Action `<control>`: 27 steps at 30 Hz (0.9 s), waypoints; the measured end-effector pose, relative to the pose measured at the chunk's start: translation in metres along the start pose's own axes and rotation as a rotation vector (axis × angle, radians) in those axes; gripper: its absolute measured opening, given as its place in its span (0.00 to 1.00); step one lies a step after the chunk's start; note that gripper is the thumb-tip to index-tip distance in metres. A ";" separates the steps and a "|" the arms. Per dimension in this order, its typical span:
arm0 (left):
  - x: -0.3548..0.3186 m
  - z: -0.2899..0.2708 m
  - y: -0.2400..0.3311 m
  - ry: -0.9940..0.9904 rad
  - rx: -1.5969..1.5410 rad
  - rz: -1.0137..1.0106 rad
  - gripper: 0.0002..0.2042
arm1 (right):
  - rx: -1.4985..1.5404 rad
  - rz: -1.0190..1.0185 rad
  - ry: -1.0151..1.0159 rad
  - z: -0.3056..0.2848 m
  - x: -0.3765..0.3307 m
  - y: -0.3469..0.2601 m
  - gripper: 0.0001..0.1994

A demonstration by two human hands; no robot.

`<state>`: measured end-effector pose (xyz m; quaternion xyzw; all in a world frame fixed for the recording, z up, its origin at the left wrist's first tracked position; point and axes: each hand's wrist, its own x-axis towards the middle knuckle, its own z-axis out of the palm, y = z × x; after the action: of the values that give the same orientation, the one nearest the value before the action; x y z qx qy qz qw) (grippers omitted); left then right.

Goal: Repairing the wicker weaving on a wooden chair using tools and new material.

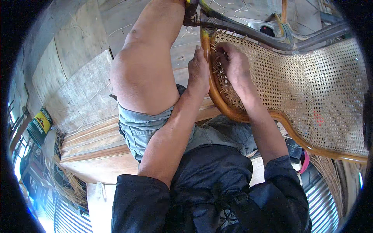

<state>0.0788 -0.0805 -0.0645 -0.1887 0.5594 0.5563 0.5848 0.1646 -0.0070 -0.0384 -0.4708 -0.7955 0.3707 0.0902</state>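
A piece of furniture, apparently a chair, has a curved, varnished wooden frame filled with woven cane webbing. My left hand is against the outer side of the frame near its upper left, with the fingers partly hidden behind it. Just inside the frame, my right hand rests over the webbing's edge with its fingers curled together. What those fingers pinch is too small to make out. Below this hand, loose cane ends stick up along the rim, and short pegs or strands line the top edge.
A dark pole-like rail runs along the top of the cane panel. My bare knee is at left, over wooden boards scattered with cane scraps. A green and yellow can stands far left, near bundled strands. More strands lie lower right.
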 end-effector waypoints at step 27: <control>-0.003 0.004 0.000 0.084 0.176 0.136 0.31 | 0.039 -0.061 -0.232 -0.009 0.018 -0.001 0.09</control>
<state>0.0811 -0.0781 -0.0605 -0.1213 0.6415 0.5351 0.5362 0.1588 0.0120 -0.0346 -0.3985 -0.8072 0.4351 0.0175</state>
